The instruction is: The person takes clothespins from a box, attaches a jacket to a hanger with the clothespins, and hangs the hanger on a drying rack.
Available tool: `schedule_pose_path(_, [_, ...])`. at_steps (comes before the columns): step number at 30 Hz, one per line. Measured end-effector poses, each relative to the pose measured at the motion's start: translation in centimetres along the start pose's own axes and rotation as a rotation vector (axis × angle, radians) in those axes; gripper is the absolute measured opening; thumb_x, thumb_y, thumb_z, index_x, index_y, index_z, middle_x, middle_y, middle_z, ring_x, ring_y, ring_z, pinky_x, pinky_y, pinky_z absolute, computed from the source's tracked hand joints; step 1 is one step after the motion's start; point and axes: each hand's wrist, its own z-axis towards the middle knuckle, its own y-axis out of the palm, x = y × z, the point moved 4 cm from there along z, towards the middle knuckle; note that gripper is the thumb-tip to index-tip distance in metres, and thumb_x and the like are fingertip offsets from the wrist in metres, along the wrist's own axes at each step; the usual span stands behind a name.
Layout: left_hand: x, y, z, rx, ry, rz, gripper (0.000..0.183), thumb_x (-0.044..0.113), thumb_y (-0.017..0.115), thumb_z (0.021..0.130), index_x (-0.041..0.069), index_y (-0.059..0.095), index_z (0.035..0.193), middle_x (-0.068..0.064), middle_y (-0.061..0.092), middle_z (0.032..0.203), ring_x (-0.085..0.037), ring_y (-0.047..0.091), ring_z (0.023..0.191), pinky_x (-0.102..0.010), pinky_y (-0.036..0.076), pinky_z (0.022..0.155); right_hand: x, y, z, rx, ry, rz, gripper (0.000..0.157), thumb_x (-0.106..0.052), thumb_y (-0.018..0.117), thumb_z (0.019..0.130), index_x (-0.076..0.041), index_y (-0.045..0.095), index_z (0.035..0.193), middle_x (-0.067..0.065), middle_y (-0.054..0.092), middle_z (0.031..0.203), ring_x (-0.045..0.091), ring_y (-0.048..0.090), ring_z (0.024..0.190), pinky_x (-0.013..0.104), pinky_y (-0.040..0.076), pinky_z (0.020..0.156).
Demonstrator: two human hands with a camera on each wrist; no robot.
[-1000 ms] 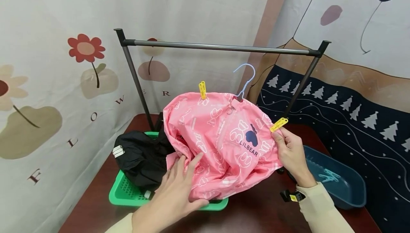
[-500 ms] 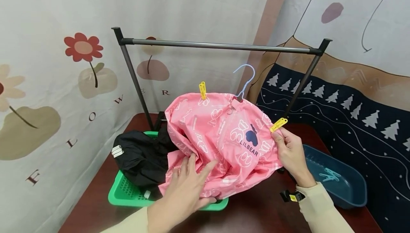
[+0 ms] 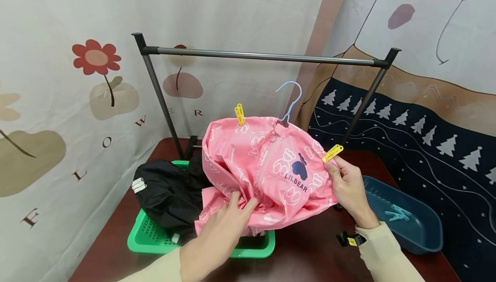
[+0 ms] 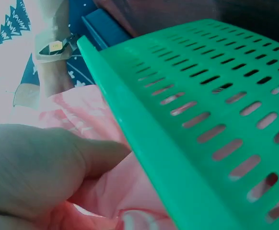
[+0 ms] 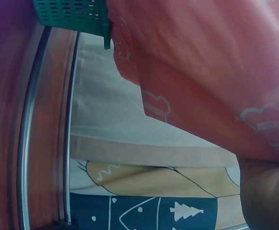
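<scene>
"What's up over the big desk [image 3: 306,252]?"
"A pink jacket [image 3: 248,153], right by the green basket [image 3: 253,252]."
"Who's got it?"
"The right hand [image 3: 350,189] grips one side. The left hand [image 3: 222,226] pinches a fold."
"And the little yellow clips [image 3: 332,153]?"
"Both bite its top edge."

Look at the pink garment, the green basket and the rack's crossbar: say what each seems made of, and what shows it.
Pink garment: probably a thin synthetic fabric, slightly shiny, with crisp creases.
Green basket: most likely moulded plastic, smooth, one even colour with regular slots.
Crossbar: apparently metal tube, grey, with a bright highlight along it; coated or bare, I cannot tell.
</scene>
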Motion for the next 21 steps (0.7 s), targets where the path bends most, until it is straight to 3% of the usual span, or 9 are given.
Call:
schedule_pose_path(4, [-0.3,-0.3,0.2,0.074,0.043,0.018,0.076,0.019,0.099,0.075,0.029,0.056,0.137,-0.010,0.058,0.112,-0.021,0.058,0.071,-0.036,0.064,0.063,-0.1,0.1,-0.1,0.004,-0.008,-0.018,0.023,-0.019,0.058,0.112,-0.006,0.071,0.125,0.003,0.072,0.078,0.018,0.072,0.059,0.030,0.061,0.059])
schedule_pose_path(10, [-1.0,-1.4,0.3,0.161,0.079,-0.061,0.079,0.017,0.102,0.070,0.027,0.058,0.135,-0.005,0.061,0.110,-0.021,0.066,0.080,-0.036,0.065,0.070,-0.5,0.0,-0.1,0.030,-0.027,-0.052,0.020,-0.016,0.059,0.111,-0.006,0.072,0.123,0.003,0.072,0.078,0.016,0.071,0.058,0.028,0.061,0.059])
schedule_pose_path(15, [-1.4,-2.6,0.5,0.264,0.096,-0.113,0.066,0.011,0.096,0.078,0.025,0.061,0.132,-0.005,0.063,0.107,-0.019,0.068,0.077,-0.030,0.062,0.062,-0.8,-0.1,0.0,0.072,-0.045,-0.091,0.018,-0.014,0.060,0.110,-0.007,0.074,0.118,0.001,0.068,0.072,0.014,0.064,0.054,0.024,0.055,0.053])
schedule_pose_path(18, [-1.7,-3.5,0.8,0.334,0.102,-0.168,0.055,0.008,0.091,0.085,0.024,0.064,0.130,-0.005,0.065,0.106,-0.019,0.072,0.080,-0.032,0.066,0.068,-1.0,-0.1,-0.1,0.100,-0.069,-0.116,0.016,-0.013,0.061,0.110,-0.007,0.075,0.115,0.000,0.064,0.069,0.014,0.059,0.052,0.023,0.050,0.049])
schedule_pose_path(21, [-2.0,-4.5,1.2,0.409,0.120,-0.243,0.053,0.003,0.089,0.085,0.021,0.068,0.130,-0.005,0.067,0.109,-0.022,0.076,0.092,-0.040,0.066,0.082,-1.4,-0.1,-0.2,0.118,-0.110,-0.141,0.014,-0.009,0.062,0.108,-0.006,0.075,0.113,-0.001,0.062,0.067,0.012,0.056,0.051,0.022,0.046,0.047])
